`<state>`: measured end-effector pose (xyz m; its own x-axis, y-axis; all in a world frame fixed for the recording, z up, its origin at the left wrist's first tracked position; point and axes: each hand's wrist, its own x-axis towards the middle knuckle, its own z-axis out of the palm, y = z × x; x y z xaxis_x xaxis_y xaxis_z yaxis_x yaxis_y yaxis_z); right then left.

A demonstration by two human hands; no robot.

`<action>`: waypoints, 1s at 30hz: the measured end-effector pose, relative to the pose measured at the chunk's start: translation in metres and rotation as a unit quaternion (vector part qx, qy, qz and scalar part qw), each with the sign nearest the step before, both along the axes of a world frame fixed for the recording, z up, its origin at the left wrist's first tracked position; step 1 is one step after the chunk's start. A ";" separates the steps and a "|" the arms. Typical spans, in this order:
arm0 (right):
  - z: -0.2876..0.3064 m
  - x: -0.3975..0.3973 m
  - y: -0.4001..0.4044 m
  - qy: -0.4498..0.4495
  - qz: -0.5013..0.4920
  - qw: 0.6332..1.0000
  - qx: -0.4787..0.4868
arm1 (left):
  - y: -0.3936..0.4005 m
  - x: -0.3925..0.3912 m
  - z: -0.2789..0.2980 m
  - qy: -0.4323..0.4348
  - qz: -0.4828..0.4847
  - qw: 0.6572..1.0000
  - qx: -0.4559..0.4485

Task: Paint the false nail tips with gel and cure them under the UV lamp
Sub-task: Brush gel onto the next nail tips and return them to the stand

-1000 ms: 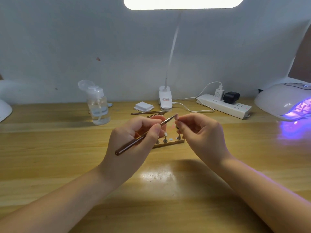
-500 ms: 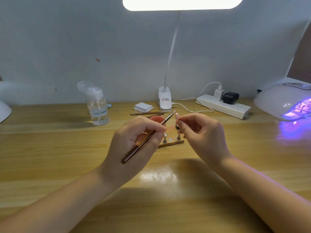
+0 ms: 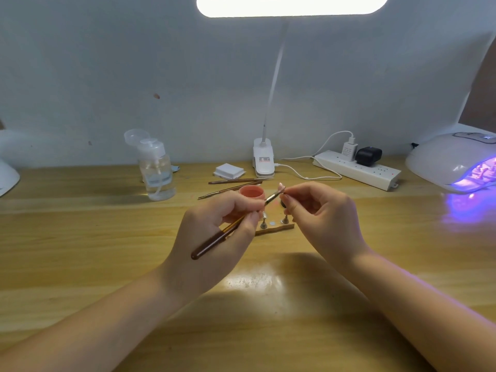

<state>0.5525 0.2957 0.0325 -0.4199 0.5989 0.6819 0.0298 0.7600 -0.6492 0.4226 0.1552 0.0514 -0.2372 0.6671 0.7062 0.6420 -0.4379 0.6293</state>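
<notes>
**Wet gel held in mid-air, with little to steady it**

Nearest, both forearms reach in over the table; neither wrist plainly rests on it, so a small tremor could smear the coat. The left hand pinches the brush between curled fingers, dark handle slanting down to the near left, bristles up against the tip; too much gel on the bristles would likely flood the tip's edges. The right hand pinches the tip's small stand between thumb and forefinger, the other fingers loosely curled; the stand itself is mostly hidden; a loose pinch could let it twist or drop.

Just beyond and below the hands sits the holder with two more pegs standing on it, close enough for a lowered hand to knock them. Behind it stands the open pink jar, near the brush's path; a careless swing could tip it. Farther back lie spare brushes and a clear bottle to the left. Far right, the lamp glows violet, well apart from the hands; carrying the wet tip across risks touching its surface.
</notes>
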 end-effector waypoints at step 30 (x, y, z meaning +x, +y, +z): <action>-0.018 -0.002 0.008 -0.035 -0.026 0.992 0.117 | 0.109 -0.051 0.042 0.042 0.215 0.890 -0.401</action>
